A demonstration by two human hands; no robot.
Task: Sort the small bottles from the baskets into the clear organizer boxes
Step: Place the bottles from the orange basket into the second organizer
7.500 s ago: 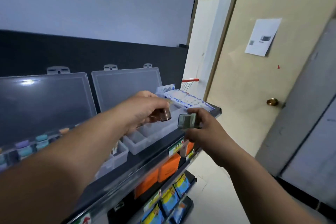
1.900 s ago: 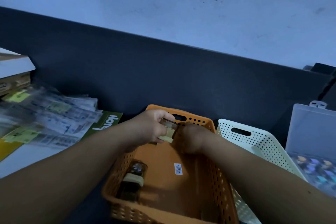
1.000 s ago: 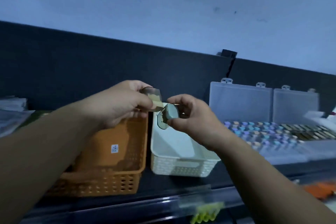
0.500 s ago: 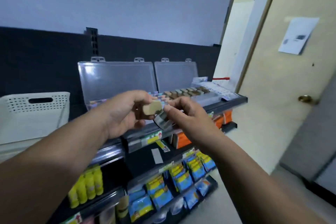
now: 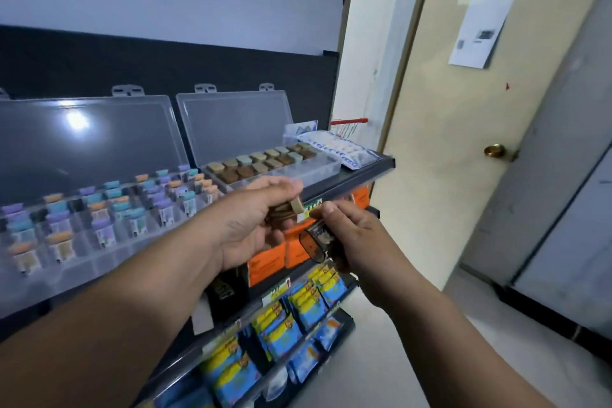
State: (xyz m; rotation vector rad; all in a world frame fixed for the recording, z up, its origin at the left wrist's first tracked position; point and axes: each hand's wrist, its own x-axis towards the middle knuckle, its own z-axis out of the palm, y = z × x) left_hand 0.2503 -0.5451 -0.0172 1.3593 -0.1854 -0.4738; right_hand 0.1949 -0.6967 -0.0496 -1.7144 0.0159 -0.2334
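Both bottles have been brought up just in front of the tan-cap organizer box (image 5: 318,170). A tan-capped bottle (image 5: 295,208) is grasped by the left grip (image 5: 251,219), a dark bottle (image 5: 314,242) by the right grip (image 5: 347,235). Back rows are filled; front row appears unfilled. Pastel-cap box (image 5: 109,258) to its left looks mostly stocked.

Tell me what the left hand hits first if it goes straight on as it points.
Probably the front wall of the right organizer box, holding brown and beige caps; the left hand, gripping a beige-capped bottle, points at it. Depth is unclear.
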